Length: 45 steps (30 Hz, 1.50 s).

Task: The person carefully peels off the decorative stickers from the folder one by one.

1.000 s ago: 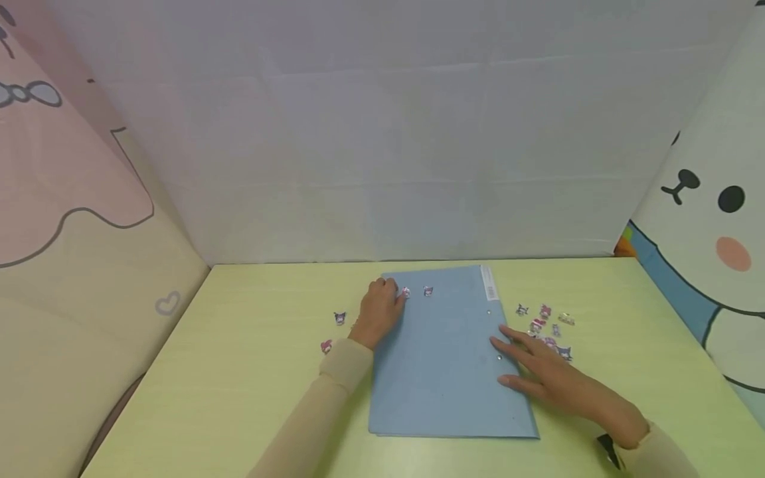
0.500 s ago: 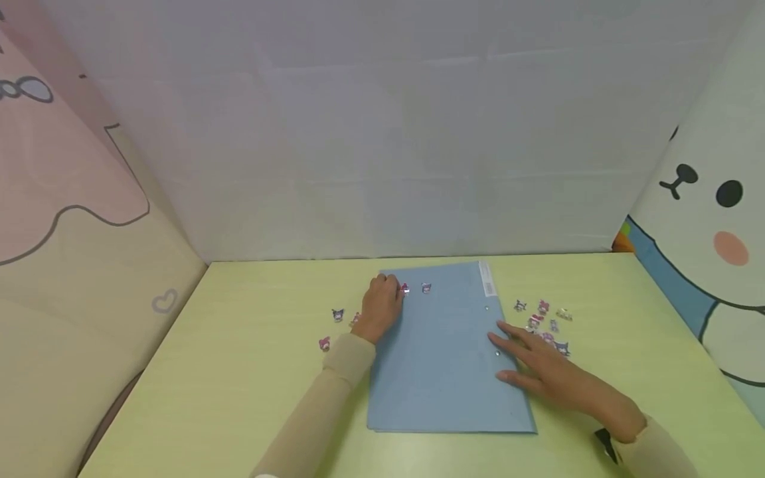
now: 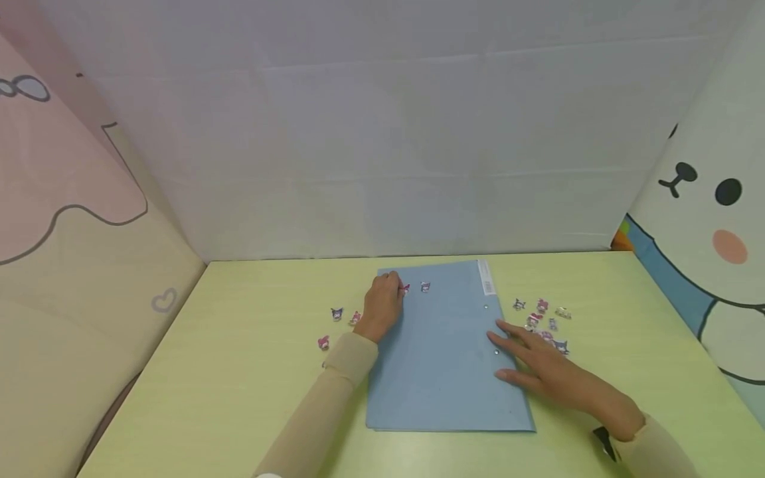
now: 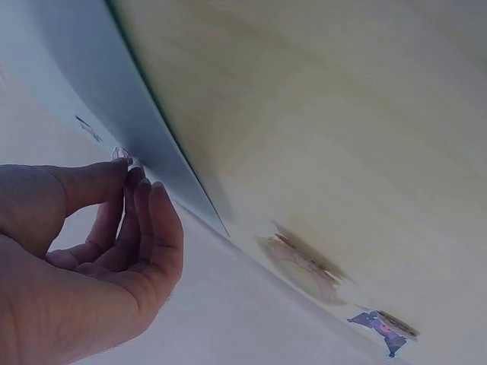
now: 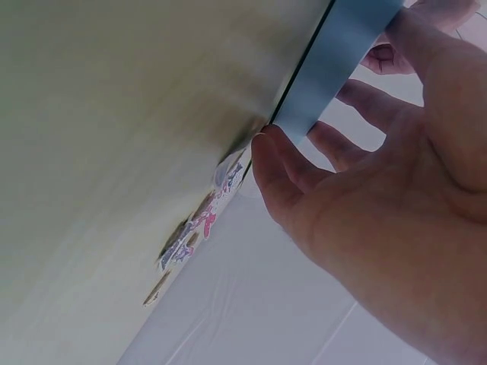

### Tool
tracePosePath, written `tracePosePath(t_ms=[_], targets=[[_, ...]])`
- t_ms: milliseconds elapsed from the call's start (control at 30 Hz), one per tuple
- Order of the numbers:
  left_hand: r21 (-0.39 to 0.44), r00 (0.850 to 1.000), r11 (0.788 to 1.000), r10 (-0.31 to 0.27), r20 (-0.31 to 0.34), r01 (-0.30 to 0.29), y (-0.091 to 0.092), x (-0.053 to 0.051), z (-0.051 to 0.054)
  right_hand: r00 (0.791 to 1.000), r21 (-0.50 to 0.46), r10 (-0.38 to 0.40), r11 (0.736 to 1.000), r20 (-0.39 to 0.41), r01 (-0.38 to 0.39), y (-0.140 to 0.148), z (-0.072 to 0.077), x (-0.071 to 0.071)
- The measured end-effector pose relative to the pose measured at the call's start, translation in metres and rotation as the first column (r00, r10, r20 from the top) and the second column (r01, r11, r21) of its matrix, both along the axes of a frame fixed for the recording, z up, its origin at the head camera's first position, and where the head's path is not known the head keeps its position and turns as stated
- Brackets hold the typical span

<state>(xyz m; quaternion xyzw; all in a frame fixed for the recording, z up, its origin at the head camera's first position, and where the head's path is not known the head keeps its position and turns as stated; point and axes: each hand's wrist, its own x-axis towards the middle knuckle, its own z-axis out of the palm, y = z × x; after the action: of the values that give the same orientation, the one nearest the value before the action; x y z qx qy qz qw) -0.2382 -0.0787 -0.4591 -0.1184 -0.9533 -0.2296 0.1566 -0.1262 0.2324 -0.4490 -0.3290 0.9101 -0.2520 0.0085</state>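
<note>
A blue folder (image 3: 442,372) lies on the table with a white barcode label (image 3: 486,277) at its upper right. Near its upper left corner, my left hand (image 3: 382,307) pinches a small pink cartoon sticker (image 3: 406,289) between thumb and fingertips, against the folder's surface or just over it. The left wrist view also shows this sticker (image 4: 120,153) at the thumb tip. Another small cartoon sticker (image 3: 425,287) is on the folder just to the right. My right hand (image 3: 552,373) rests on the folder's right edge with its fingers spread.
Several loose cartoon stickers (image 3: 542,305) lie right of the folder, some partly behind the right hand. More stickers (image 3: 337,314) lie to its left, by the left forearm. A white sheet (image 3: 382,159) stands behind the table, with printed cloths at both sides.
The pinched sticker showed whitish a second ago and shows pink now; the thumb covers more of it. Both hands stay nearly in place, while the whole view shifts slightly.
</note>
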Motion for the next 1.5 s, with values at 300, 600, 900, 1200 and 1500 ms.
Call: tracePosePath(t_ms=[300,600,900,1200,1500], targets=[[0.004,0.999,1.0,0.006,0.034,-0.006,-0.003,0.001,0.005,1.0,-0.001,-0.006,1.0,0.013,0.006,-0.001,0.001,0.0],[0.011,0.999,1.0,0.009,0.043,-0.009,-0.009,0.003,0.006,1.0,-0.009,0.002,1.0,-0.009,-0.002,0.0,0.0,0.0],[0.013,1.0,1.0,-0.003,0.023,0.003,-0.018,0.008,0.007,1.0,-0.009,0.001,1.0,-0.005,-0.001,0.0,-0.001,-0.001],[0.043,0.999,0.999,0.001,0.035,-0.002,-0.03,0.013,0.011,1.0,-0.005,0.001,1.0,-0.01,-0.001,0.0,0.0,0.0],[0.053,0.998,0.999,0.005,0.061,-0.009,-0.042,0.015,0.011,1.0,-0.007,-0.006,1.0,0.013,0.006,0.0,-0.002,-0.001]])
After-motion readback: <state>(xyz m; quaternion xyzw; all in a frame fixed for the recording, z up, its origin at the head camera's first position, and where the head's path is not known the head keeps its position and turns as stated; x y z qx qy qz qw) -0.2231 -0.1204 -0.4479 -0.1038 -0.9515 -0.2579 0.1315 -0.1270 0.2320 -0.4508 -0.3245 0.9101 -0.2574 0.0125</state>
